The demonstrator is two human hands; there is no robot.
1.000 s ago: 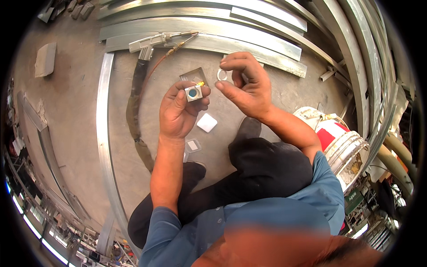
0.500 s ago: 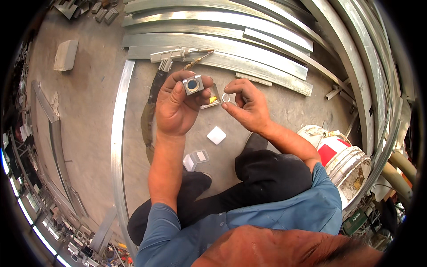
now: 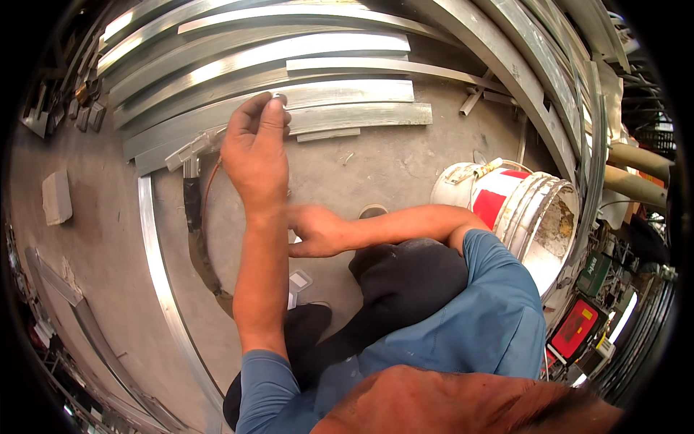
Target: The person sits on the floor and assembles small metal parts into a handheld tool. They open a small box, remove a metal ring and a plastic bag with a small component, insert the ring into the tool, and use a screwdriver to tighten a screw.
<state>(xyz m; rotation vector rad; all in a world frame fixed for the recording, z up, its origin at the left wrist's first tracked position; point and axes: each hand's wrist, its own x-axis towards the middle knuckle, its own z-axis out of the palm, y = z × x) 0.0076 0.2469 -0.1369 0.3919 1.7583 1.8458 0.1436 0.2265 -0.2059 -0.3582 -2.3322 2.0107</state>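
My left hand [image 3: 254, 155] is raised over the metal profiles, its thumb and fingers closed in a pinch. A small shiny metal block [image 3: 277, 96] shows only as a pale edge at the fingertips; the rest is hidden by the thumb. My right hand [image 3: 318, 231] is lower, blurred, and passes behind my left forearm, which hides its fingertips. A bit of something white [image 3: 293, 236] shows between its thumb and fingers; whether it is held, I cannot tell. Below that hand a clear plastic case [image 3: 300, 280] lies open on the floor by my foot.
A torch-like tool [image 3: 191, 150] with a dark wrapped hose leans on long metal profiles [image 3: 347, 90] at the far side. A bare profile [image 3: 160, 253] runs along my left. On the right stand a dirty white-and-red bucket [image 3: 517, 202] and a red-and-black box [image 3: 575, 327].
My view has shifted, moving the scene left. My left hand has risen and turned its back to me, hiding the block's face. My right hand has dropped down and left behind my left forearm.
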